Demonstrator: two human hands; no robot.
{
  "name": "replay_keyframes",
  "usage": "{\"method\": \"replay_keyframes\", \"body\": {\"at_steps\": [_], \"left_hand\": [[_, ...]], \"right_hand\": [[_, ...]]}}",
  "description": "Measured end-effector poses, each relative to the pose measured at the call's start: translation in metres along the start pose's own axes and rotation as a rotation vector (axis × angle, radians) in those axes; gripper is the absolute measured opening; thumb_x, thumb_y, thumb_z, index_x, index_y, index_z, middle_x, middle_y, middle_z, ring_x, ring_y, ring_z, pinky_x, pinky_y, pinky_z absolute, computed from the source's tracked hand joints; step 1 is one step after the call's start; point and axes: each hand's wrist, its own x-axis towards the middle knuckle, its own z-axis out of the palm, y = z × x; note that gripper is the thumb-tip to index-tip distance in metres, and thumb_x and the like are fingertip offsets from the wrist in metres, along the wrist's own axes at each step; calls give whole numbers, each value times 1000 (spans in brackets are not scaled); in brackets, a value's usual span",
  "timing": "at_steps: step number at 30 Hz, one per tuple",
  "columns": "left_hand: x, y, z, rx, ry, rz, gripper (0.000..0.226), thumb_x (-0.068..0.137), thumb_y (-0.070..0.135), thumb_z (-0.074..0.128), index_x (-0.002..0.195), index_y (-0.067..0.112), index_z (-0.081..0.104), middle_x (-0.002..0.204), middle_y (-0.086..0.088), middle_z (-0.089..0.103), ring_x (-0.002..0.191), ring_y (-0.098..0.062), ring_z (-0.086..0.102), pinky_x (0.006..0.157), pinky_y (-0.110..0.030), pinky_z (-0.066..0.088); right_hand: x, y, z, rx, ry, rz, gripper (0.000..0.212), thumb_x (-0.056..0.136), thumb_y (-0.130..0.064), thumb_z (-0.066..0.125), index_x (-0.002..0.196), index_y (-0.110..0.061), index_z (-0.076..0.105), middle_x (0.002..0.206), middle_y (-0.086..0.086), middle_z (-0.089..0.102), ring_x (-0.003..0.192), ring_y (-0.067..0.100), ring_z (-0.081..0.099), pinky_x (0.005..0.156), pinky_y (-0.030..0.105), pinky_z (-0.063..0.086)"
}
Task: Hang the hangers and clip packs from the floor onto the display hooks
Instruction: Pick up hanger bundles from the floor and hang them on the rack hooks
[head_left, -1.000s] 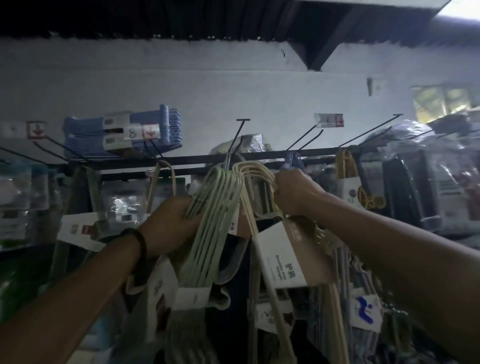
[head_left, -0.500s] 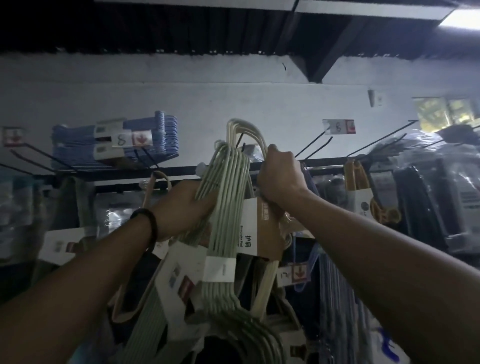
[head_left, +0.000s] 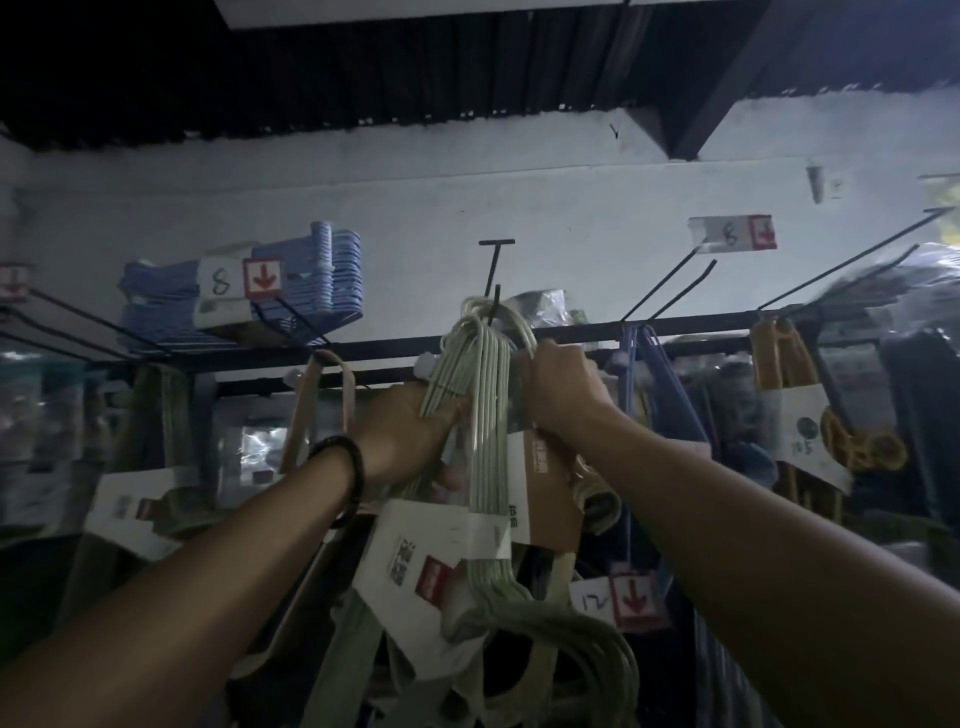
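Note:
Both arms reach up at the display rack. My left hand (head_left: 410, 436) grips a pale green hanger bundle (head_left: 480, 395) by its necks, below the curved tops. My right hand (head_left: 561, 387) grips a second, cream hanger bundle (head_left: 519, 325) with a brown and white card sleeve (head_left: 545, 483). The curved tops of both bundles sit at the black display hook (head_left: 492, 291), which sticks out toward me from the black rail (head_left: 691, 325). Whether the tops are over the hook's wire is unclear. More green hangers (head_left: 566, 639) with a white label hang below my hands.
Blue hangers (head_left: 306, 291) lie stacked on the upper left hooks behind a price tag marked 8. Bare hooks (head_left: 670, 280) stick out right of centre, one with a tag marked 8. Yellow hangers (head_left: 784, 353) and bagged goods (head_left: 914, 364) hang at right. Packaged goods hang at left.
Both hands have lifted the two hanger bundles upward, from below the rail to the black hook. The view has tilted up toward the ceiling.

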Motion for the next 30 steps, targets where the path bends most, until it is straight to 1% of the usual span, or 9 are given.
{"method": "replay_keyframes", "body": {"at_steps": [5,12,16,18,20,22,25,27,30], "left_hand": [[6,-30,8,142,15,-4,53,88,70,56,79,21,74,75,-18,75,72,-40,75,73,-63,61],[-5,-39,0,102,156,-58,40,106,37,55,81,9,69,52,-2,68,51,-20,71,46,-26,55],[-15,-46,-11,-52,201,-109,43,106,36,56,92,-2,71,66,-7,73,57,-32,72,54,-45,64],[-21,-48,-16,-9,305,-50,37,107,31,56,97,-1,71,65,-6,69,49,-16,68,47,-30,58],[-26,-46,-22,-47,387,34,31,109,25,53,89,8,69,66,-9,63,42,-7,60,40,-18,48],[-27,-41,-30,-172,402,91,36,110,28,50,80,17,64,67,-11,61,45,-16,60,43,-30,56],[-21,-34,-50,-268,485,137,38,111,32,49,78,19,65,68,-9,62,46,-23,60,47,-47,60],[-12,-25,-65,-268,505,138,35,110,23,49,83,12,68,69,-7,62,48,-20,60,49,-49,61],[-12,-20,-90,-229,531,180,29,106,3,46,100,4,74,82,-11,70,52,-14,64,46,-31,56]], "right_hand": [[9,13,21,-49,-109,-27,22,104,-16,49,112,-6,67,112,19,68,102,39,67,78,42,53],[28,15,37,-80,-245,-67,20,101,-15,55,112,-5,69,112,18,69,101,37,67,75,38,48],[22,12,18,-192,-344,-78,37,109,-44,43,115,-15,66,96,11,65,80,25,66,71,38,58],[11,-2,-5,-251,-308,-49,52,109,-53,35,117,-12,65,98,12,65,81,28,68,73,41,60],[-2,-27,-27,-238,-208,-89,45,110,-46,36,117,-10,63,106,15,66,94,34,68,82,45,59],[-11,-57,-44,-158,-103,-199,44,111,-43,32,119,-10,61,103,13,65,97,36,65,79,40,53],[-37,-111,-70,177,-172,-308,76,108,-62,17,114,-6,69,86,9,68,79,26,66,67,35,48],[-54,-145,-82,207,-248,-413,73,106,-67,26,112,-8,70,92,13,70,81,26,68,70,37,53],[-65,-183,-83,112,-279,-466,51,102,-59,52,81,-13,61,82,9,63,75,21,62,59,32,42]]}}
